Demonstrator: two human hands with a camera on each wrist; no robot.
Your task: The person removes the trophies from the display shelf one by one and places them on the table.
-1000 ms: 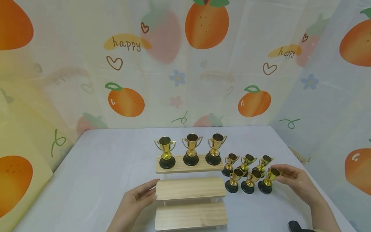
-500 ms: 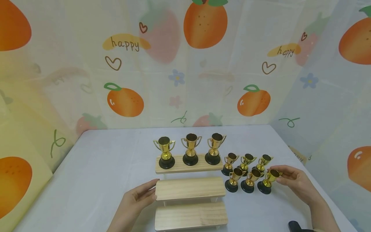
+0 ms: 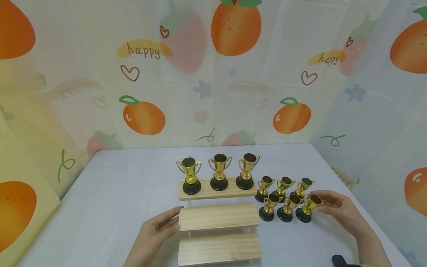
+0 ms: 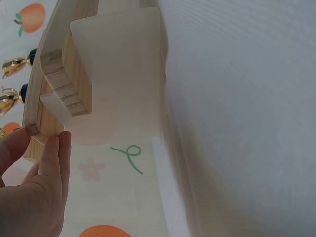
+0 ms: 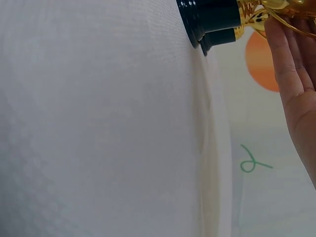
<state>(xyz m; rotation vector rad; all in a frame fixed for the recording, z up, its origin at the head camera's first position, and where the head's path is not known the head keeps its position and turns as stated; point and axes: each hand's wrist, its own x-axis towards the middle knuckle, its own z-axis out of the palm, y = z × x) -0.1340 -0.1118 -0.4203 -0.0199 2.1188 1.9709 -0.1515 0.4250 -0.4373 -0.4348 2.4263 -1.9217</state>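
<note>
In the head view my left hand [image 3: 159,226] pinches the left end of the middle board [image 3: 219,217] of a three-step wooden display stand. The left wrist view shows the thumb on one face of the board [image 4: 35,106] and fingers on the other. At the right, my right hand [image 3: 338,209] holds the handle side of a small gold trophy [image 3: 312,204] with a black base, thumb in front and fingers behind the cup. This trophy stands upright on the table, at the front right of a group of several small trophies. In the right wrist view its black base [image 5: 217,19] shows.
Three larger gold trophies, left [image 3: 191,172], middle [image 3: 220,170] and right [image 3: 248,168], stand on the top board [image 3: 203,193]. The lowest board [image 3: 220,250] is bare. A white cloth covers the table [image 3: 126,185]; a fruit-print curtain [image 3: 233,122] hangs behind.
The head view has shifted very slightly. Both hands, the stand and the trophies keep their places.
</note>
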